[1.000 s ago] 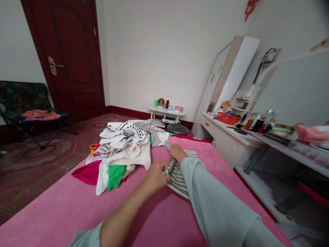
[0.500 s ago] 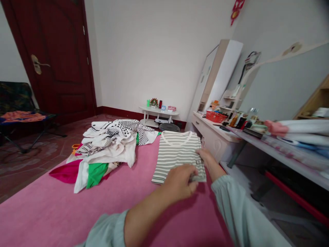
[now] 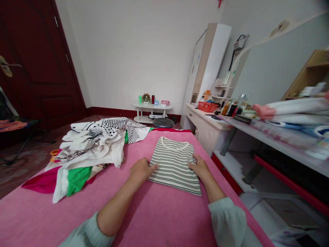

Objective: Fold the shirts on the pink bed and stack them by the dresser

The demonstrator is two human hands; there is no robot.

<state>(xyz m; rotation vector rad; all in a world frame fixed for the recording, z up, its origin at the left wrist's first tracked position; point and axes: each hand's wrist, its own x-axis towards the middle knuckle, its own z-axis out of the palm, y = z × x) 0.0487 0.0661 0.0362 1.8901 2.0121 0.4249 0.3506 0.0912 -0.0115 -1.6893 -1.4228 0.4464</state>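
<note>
A striped shirt [image 3: 174, 164], white with dark lines and a plain round neckline, lies folded into a near square on the pink bed cover [image 3: 164, 223]. My left hand [image 3: 142, 170] grips its left edge, the thumb on top of the fabric and the other fingers partly hidden at the side. At the right edge, my right hand [image 3: 202, 168] is closed on the cloth, thumb reaching inward. The neckline points away from me. To the left sits a loose heap of clothes [image 3: 95, 140], white and black-patterned with green and magenta pieces.
A red cloth [image 3: 171, 130] runs along the bed's far edge. On the right stand a white dressing table [image 3: 209, 125] with a red basket [image 3: 207, 106] and a grey-topped desk [image 3: 257, 137] bearing folded items. Beyond the bed are a low white table [image 3: 151, 107] and a dark round object [image 3: 163, 122].
My left hand has gone from above the shirt's near right part to its left edge. The shirt now lies nearer to me with its near part spread flat. The view has swung right.
</note>
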